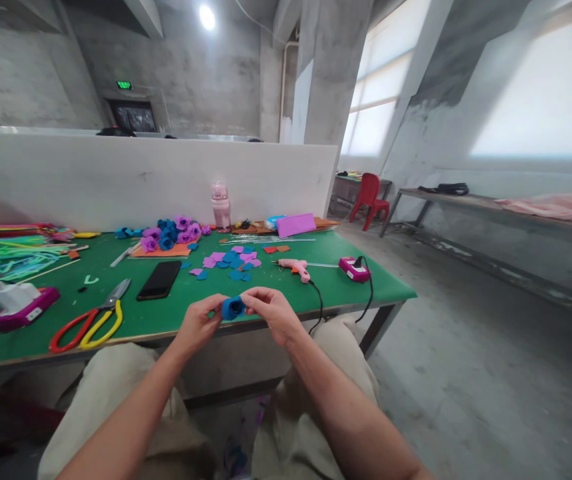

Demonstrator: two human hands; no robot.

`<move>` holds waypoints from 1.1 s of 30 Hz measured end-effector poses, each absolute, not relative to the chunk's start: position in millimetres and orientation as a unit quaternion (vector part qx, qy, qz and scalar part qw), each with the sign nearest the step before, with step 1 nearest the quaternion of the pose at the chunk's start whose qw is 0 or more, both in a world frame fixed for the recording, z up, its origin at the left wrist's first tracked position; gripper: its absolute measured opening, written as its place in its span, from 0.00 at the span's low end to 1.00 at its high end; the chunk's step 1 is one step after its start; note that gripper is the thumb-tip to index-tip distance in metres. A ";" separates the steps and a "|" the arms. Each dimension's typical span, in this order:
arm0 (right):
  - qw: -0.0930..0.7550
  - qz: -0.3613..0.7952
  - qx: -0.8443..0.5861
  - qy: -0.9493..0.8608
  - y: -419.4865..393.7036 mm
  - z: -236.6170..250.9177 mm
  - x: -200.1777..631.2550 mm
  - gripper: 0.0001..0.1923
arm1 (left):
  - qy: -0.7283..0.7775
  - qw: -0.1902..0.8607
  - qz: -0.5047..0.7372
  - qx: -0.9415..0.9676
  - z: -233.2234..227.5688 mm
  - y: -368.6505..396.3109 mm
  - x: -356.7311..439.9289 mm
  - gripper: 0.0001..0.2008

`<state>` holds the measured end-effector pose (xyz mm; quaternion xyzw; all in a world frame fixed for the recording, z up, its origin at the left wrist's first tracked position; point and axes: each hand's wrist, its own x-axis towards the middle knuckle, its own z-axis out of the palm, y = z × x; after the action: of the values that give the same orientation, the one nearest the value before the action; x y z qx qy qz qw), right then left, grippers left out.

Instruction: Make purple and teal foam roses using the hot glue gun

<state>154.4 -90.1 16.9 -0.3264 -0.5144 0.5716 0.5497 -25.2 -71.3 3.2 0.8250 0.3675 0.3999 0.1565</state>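
Note:
A small blue paper flower [233, 308] with a dark hollow centre is held between my two hands, just over the table's front edge. My left hand [201, 318] pinches its left side. On the right side, the fingertips of my right hand [272, 312] close on the flower's rim. Beyond them, loose purple and blue petals [231, 260] lie scattered on the green table [266, 283]. A pink glue gun [296, 268] rests to the right of the petals, its black cord hanging over the edge.
Scissors [93, 321] with red and yellow handles and a black phone [159, 280] lie at left. Finished purple and blue flowers [169, 235] sit on orange sheets. A pink bottle [221, 207] stands by the white partition [151, 173]. A magenta power strip [355, 269] is at right.

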 end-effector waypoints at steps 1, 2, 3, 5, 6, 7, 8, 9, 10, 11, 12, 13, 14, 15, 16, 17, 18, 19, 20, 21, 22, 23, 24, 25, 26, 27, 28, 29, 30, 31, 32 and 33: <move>0.549 0.571 -0.328 -0.515 -90.3 16.9 154.3 0.10 | 0.366 0.155 0.399 0.826 3.2 -71.4 -24.8 0.10; 0.548 0.570 -0.330 -0.515 -90.5 17.0 154.3 0.10 | 0.366 0.154 0.397 0.828 3.3 -71.6 -24.6 0.10; 0.547 0.570 -0.331 -0.516 -90.6 17.2 154.5 0.10 | 0.364 0.153 0.396 0.829 3.4 -71.8 -24.5 0.10; 0.542 0.569 -0.330 -0.523 -90.8 17.9 155.6 0.10 | 0.361 0.156 0.392 0.832 4.1 -72.4 -24.6 0.10; 0.538 0.570 -0.325 -0.529 -90.8 18.3 156.5 0.10 | 0.357 0.161 0.386 0.835 4.6 -72.9 -24.9 0.10; 0.530 0.573 -0.316 -0.540 -90.7 18.6 157.5 0.11 | 0.352 0.166 0.381 0.839 5.3 -73.5 -25.1 0.10; 0.520 0.577 -0.303 -0.552 -90.4 18.9 158.8 0.12 | 0.346 0.172 0.375 0.843 6.0 -74.0 -25.3 0.10; 0.508 0.583 -0.290 -0.564 -90.1 19.1 160.0 0.12 | 0.339 0.176 0.370 0.847 6.8 -74.6 -25.4 0.10; 0.497 0.588 -0.278 -0.574 -89.8 19.2 161.2 0.12 | 0.333 0.178 0.367 0.850 7.6 -75.2 -25.5 0.11; 0.489 0.591 -0.270 -0.582 -89.4 19.2 162.2 0.12 | 0.329 0.178 0.366 0.852 8.3 -75.7 -25.4 0.11; 0.487 0.589 -0.268 -0.586 -89.0 19.3 163.0 0.12 | 0.329 0.177 0.365 0.853 9.0 -76.1 -25.2 0.11; 0.490 0.585 -0.271 -0.587 -88.6 19.3 163.5 0.12 | 0.332 0.175 0.364 0.853 9.5 -76.4 -24.9 0.11; 0.495 0.578 -0.277 -0.587 -88.4 19.2 163.7 0.12 | 0.336 0.173 0.363 0.852 9.9 -76.6 -24.5 0.11; 0.499 0.574 -0.283 -0.585 -88.3 19.2 163.6 0.12 | 0.341 0.170 0.362 0.851 10.1 -76.7 -24.1 0.11; 0.502 0.571 -0.287 -0.583 -88.5 19.1 163.1 0.12 | 0.345 0.167 0.361 0.850 10.2 -76.7 -23.7 0.11; 0.502 0.572 -0.288 -0.581 -88.7 19.1 162.4 0.12 | 0.347 0.166 0.360 0.850 10.1 -76.7 -23.4 0.11; 0.500 0.575 -0.287 -0.580 -89.1 18.9 161.5 0.12 | 0.348 0.164 0.360 0.850 9.7 -76.6 -23.2 0.11; 0.497 0.580 -0.284 -0.580 -89.5 18.8 160.3 0.12 | 0.347 0.164 0.361 0.850 9.2 -76.4 -23.1 0.11; 0.495 0.584 -0.282 -0.579 -89.7 18.5 159.1 0.12 | 0.347 0.165 0.360 0.850 8.5 -76.0 -23.2 0.11; 0.498 0.583 -0.284 -0.575 -89.6 18.2 157.9 0.12 | 0.345 0.167 0.359 0.851 7.7 -75.6 -23.3 0.11; 0.508 0.579 -0.290 -0.567 -89.2 17.8 156.9 0.12 | 0.343 0.172 0.360 0.851 6.8 -75.0 -23.5 0.11; 0.526 0.573 -0.297 -0.554 -88.4 17.3 156.1 0.12 | 0.338 0.177 0.365 0.849 5.9 -74.2 -23.6 0.10; 0.547 0.567 -0.303 -0.537 -87.1 16.6 155.5 0.12 | 0.334 0.183 0.376 0.845 5.1 -73.3 -23.7 0.10; 0.567 0.563 -0.305 -0.517 -85.6 15.9 155.2 0.12 | 0.330 0.187 0.392 0.838 4.4 -72.3 -23.7 0.10; 0.585 0.562 -0.305 -0.498 -83.9 15.1 155.2 0.12 | 0.328 0.189 0.413 0.828 3.9 -71.4 -23.6 0.09; 0.598 0.565 -0.302 -0.482 -82.4 14.3 155.2 0.12 | 0.330 0.190 0.438 0.814 3.4 -70.4 -23.3 0.09; 0.605 0.568 -0.302 -0.469 -81.2 13.6 155.2 0.12 | 0.336 0.188 0.462 0.799 3.1 -69.6 -23.1 0.07; 0.610 0.568 -0.304 -0.461 -80.4 13.1 155.0 0.12 | 0.344 0.186 0.484 0.783 2.9 -68.9 -22.9 0.06; 0.612 0.565 -0.310 -0.459 -80.3 12.8 154.6 0.12 | 0.352 0.185 0.502 0.768 2.7 -68.3 -22.7 0.05; 0.614 0.557 -0.318 -0.461 -80.7 12.7 153.9 0.11 | 0.359 0.186 0.516 0.755 2.4 -67.9 -22.6 0.05; 0.615 0.546 -0.325 -0.468 -81.6 12.9 152.9 0.11 | 0.364 0.187 0.526 0.745 2.0 -67.6 -22.7 0.05; 0.616 0.532 -0.331 -0.478 -82.9 13.2 151.7 0.10 | 0.367 0.189 0.532 0.739 1.7 -67.5 -22.8 0.06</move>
<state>151.7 -82.9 13.2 -0.3306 -0.4784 0.5318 0.6156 -22.8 -67.5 1.7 0.7389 0.3674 0.5321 0.1895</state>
